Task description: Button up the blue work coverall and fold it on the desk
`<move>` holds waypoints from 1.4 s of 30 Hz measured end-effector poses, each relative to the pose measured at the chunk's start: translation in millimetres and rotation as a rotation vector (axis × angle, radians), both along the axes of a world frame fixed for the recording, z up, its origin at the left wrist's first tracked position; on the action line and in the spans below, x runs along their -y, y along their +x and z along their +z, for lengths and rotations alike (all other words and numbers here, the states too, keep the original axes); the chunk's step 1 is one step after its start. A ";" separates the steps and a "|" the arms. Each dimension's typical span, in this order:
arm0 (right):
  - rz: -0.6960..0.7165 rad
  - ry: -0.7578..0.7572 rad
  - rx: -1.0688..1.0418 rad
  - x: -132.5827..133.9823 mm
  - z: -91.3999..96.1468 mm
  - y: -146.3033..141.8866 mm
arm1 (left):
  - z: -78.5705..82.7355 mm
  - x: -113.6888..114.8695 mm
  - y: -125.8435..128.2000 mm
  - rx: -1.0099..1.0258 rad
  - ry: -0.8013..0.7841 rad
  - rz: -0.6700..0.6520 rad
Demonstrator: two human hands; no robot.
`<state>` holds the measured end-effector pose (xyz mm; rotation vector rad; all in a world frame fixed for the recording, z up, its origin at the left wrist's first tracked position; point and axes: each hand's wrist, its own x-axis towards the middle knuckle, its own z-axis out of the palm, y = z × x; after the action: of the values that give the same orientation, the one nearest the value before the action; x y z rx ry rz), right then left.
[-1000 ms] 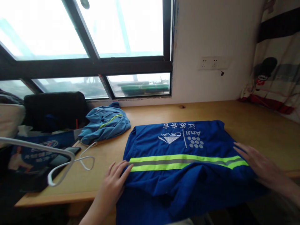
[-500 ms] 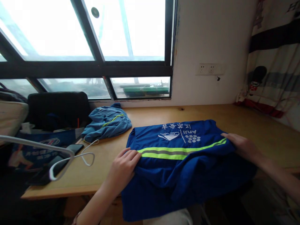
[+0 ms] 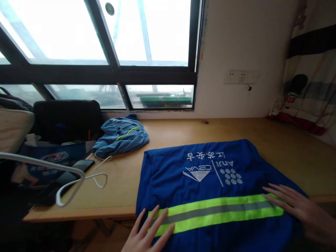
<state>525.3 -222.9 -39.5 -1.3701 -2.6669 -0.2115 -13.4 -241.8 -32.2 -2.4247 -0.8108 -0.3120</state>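
Observation:
A royal-blue work shirt [image 3: 199, 175] with a white printed logo and a yellow-and-grey reflective stripe lies flat on the wooden desk [image 3: 262, 133], its lower part hanging over the front edge. My left hand [image 3: 148, 232] rests open, fingers stretched, on the shirt's left end of the stripe. My right hand [image 3: 301, 211] lies flat and open on the stripe's right end.
A crumpled lighter-blue garment [image 3: 120, 136] lies at the desk's back left. A white clothes hanger [image 3: 78, 176] juts in from the left, above a dark phone [image 3: 82, 165]. A black bag [image 3: 67, 119] and a printed bag [image 3: 49, 159] stand left. Patterned fabric [image 3: 307, 91] hangs at right.
Both hands gripped the shirt's sides and drew it toward me; now they lie flat and open on the stripe, and the shirt is smoothed out, nearer the front edge.

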 end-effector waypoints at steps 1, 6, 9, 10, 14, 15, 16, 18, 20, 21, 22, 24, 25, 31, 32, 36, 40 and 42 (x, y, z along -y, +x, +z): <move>0.046 -0.043 0.047 1.1 0.7 -3.7 | -1.3 0.2 -0.9 -0.003 0.010 -0.011; 0.026 -0.106 0.077 -15.3 3.0 -6.1 | 7.7 -16.1 -14.1 0.090 -0.088 0.070; 0.013 -0.191 0.012 -32.4 2.4 -3.8 | 20.4 -44.9 -22.9 0.085 -0.128 0.102; 0.013 -0.218 -0.012 -38.5 1.8 -2.2 | 22.7 -56.3 -24.9 0.082 -0.143 0.112; 0.007 -0.258 -0.057 -64.1 -1.1 8.7 | 13.4 -95.8 -30.3 0.095 -0.249 0.190; 0.006 -0.244 -0.055 -69.0 -0.8 10.7 | 8.3 -101.6 -31.4 0.104 -0.274 0.204; 0.002 -0.220 -0.052 -72.1 0.4 11.0 | 3.6 -105.1 -32.6 0.116 -0.296 0.214; -0.009 -0.142 -0.040 -71.2 5.2 4.2 | -1.7 -105.2 -34.4 0.139 -0.324 0.231; 0.008 -0.042 -0.022 -60.2 11.2 -14.6 | 0.8 -97.0 -33.1 0.140 -0.325 0.250; 0.031 0.012 -0.010 -51.7 13.4 -28.1 | 4.9 -90.5 -30.3 0.133 -0.317 0.255; 0.070 0.063 0.006 -42.1 14.5 -43.4 | 10.2 -82.9 -25.5 0.122 -0.308 0.249; 0.167 0.146 0.035 -22.6 13.0 -75.9 | 21.7 -66.4 -9.7 0.096 -0.297 0.193; 0.231 0.175 0.040 -14.1 10.7 -91.3 | 26.5 -58.5 0.9 0.079 -0.300 0.137; 0.312 0.051 -0.330 -2.2 11.9 -146.3 | 22.7 -40.9 64.2 0.252 -0.305 -0.218; 0.203 -0.002 -0.444 -8.3 18.3 -150.5 | 19.8 -44.7 71.0 0.314 -0.343 -0.211; -0.241 -0.308 -0.711 -54.7 46.2 -159.8 | 19.2 -79.2 88.7 0.521 -0.584 0.151; -0.420 -0.344 -0.566 -106.5 39.7 -160.3 | 27.7 -121.1 97.2 0.441 -0.730 0.506; -0.531 -0.251 -0.405 -118.3 27.1 -160.9 | 32.2 -129.7 100.2 0.339 -0.731 0.579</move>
<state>364.5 -104.5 -12.3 -1.9326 -2.0126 0.3290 86.8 -112.1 0.0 -2.6318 -2.0090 -0.2186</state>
